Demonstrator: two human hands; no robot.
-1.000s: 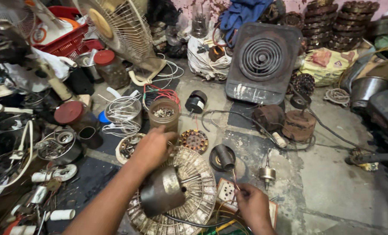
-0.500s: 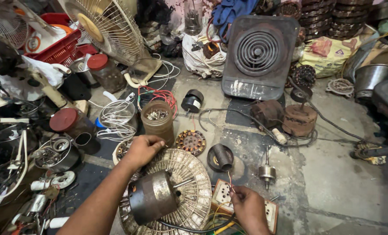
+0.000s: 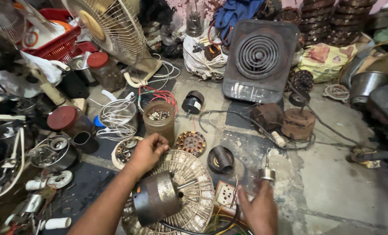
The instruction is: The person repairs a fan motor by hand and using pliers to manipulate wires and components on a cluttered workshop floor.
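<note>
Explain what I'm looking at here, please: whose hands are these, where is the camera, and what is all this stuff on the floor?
No robot here: the camera sits on a person's head and looks down at their own two bare hands, at work over a cluttered floor.

The left hand rests on the rim of a round fan guard, a dusty wire grille lying flat with a grey fan motor on it. The right hand reaches toward a small rotor with a shaft standing upright; whether its grip has closed on it, I cannot tell.

Around them lie a brown jar of small parts, a copper-wound stator, a black ring-shaped part, a white socket board, and further back a hotplate leaning upright and a table fan.
</note>
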